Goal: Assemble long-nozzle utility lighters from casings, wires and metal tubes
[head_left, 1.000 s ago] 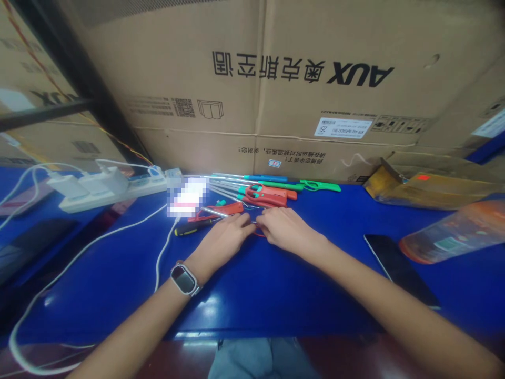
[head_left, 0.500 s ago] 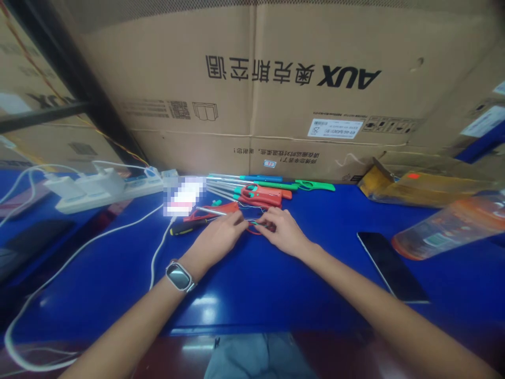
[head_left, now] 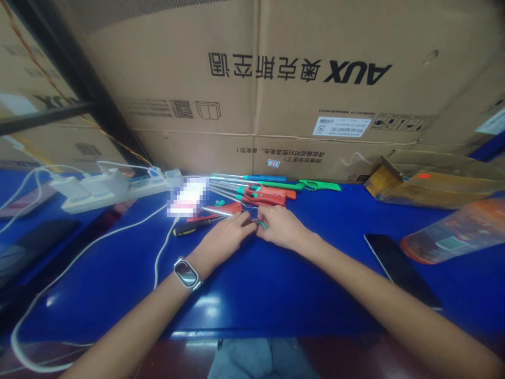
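My left hand (head_left: pixel 229 231) is closed, with a thin metal lighter tube (head_left: pixel 216 211) running out from its fingers to the left. My right hand (head_left: pixel 283 227) is closed close beside it, its fingers pinching a small green part (head_left: pixel 262 225). The fingers hide how tube and green part meet. Behind the left hand lies an orange-red lighter casing (head_left: pixel 226 208). Just beyond both hands is an assembled red lighter (head_left: pixel 264 195), among several long-tubed lighters. A black and yellow screwdriver (head_left: pixel 191 227) lies left of my left hand.
A green lighter (head_left: pixel 319 185) and a blue lighter (head_left: pixel 269 178) lie by the cardboard wall (head_left: pixel 292 105). On the left are a power strip (head_left: pixel 106 195) and white cables. A phone (head_left: pixel 400 271), a plastic bottle (head_left: pixel 453 234) and a taped carton (head_left: pixel 418 181) are on the right.
My two hands have come closer together, and the right fingers have curled in further. The red loop seen between them is now out of sight. The view has shifted slightly.
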{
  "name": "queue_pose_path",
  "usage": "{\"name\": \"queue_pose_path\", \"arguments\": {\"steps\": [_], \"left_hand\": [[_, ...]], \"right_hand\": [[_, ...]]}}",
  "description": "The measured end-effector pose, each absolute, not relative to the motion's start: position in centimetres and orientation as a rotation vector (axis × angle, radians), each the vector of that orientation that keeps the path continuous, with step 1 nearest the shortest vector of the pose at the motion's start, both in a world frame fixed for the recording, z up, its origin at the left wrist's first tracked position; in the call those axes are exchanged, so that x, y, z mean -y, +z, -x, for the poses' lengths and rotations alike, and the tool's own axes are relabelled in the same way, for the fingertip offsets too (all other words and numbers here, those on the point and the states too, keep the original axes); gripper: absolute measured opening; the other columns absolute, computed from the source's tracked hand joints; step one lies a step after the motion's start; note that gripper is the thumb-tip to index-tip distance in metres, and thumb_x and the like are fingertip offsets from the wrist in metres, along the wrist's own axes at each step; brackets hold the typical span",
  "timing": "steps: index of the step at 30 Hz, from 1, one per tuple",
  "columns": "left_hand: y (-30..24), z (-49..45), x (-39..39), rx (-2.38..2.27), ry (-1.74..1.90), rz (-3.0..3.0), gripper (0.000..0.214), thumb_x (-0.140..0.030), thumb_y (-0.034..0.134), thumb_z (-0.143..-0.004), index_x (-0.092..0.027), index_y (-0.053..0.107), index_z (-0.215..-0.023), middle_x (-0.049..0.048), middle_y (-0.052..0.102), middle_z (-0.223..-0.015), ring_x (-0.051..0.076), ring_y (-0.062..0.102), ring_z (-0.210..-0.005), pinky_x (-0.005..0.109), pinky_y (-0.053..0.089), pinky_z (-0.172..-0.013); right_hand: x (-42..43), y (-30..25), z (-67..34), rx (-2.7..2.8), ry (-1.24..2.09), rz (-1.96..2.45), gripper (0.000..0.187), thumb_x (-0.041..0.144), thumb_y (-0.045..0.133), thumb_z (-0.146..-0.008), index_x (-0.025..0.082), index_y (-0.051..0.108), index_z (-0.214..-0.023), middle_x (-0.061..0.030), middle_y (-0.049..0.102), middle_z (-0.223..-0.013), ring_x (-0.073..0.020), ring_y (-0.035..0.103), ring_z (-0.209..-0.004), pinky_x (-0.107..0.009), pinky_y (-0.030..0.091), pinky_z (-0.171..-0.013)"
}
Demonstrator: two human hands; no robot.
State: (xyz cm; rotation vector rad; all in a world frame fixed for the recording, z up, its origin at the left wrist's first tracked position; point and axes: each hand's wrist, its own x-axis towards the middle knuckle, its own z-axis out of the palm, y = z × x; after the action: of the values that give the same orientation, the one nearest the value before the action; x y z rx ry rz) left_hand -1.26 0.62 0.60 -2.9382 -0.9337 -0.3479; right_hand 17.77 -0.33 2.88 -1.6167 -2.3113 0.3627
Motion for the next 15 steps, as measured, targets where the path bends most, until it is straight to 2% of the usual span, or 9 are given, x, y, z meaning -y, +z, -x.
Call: {"name": "queue_pose_path", "arguments": {"steps": [7,12,15], "left_hand": [[0.4,1.7,-0.7,0.967,-0.377,2.925,0.026,-0.007,0.043,-0.095,-0.017,0.064,-0.106,0.0085,0.058,-0.1,0.021,0.057,-0.09,0.034,0.05,-0.079],[0.6,1.7,-0.6,0.974,-0.419,2.96,0.023,-0.008,0.042,-0.097,-0.015,0.063,-0.105,0.0093,0.059,-0.101,0.021,0.057,-0.089,0.035,0.051,-0.08],[0.6,1.8,-0.5,0.98,-0.463,2.977,0.023,-0.01,0.041,-0.097,-0.016,0.062,-0.104,0.0096,0.059,-0.101,0.022,0.057,-0.09,0.036,0.051,-0.08]], "right_hand": [[0.4,2.7,-18.6,2.306,0.451,1.509,0.007,0.019,0.065,-0.078,0.02,0.064,-0.085,0.0007,0.065,-0.077,-0.0129,0.056,-0.065,-0.024,0.031,-0.058],[2.2,1.8,-20.8,2.312,0.381,1.284,0.024,0.021,0.06,-0.089,0.021,0.064,-0.112,-0.0045,0.066,-0.098,-0.0167,0.06,-0.088,-0.031,0.039,-0.083],[3.0,1.6,-22.3,2.256,0.325,1.321,0.025,0.018,0.058,-0.088,0.021,0.063,-0.113,-0.0062,0.065,-0.105,-0.0182,0.06,-0.09,-0.035,0.039,-0.088]]}}
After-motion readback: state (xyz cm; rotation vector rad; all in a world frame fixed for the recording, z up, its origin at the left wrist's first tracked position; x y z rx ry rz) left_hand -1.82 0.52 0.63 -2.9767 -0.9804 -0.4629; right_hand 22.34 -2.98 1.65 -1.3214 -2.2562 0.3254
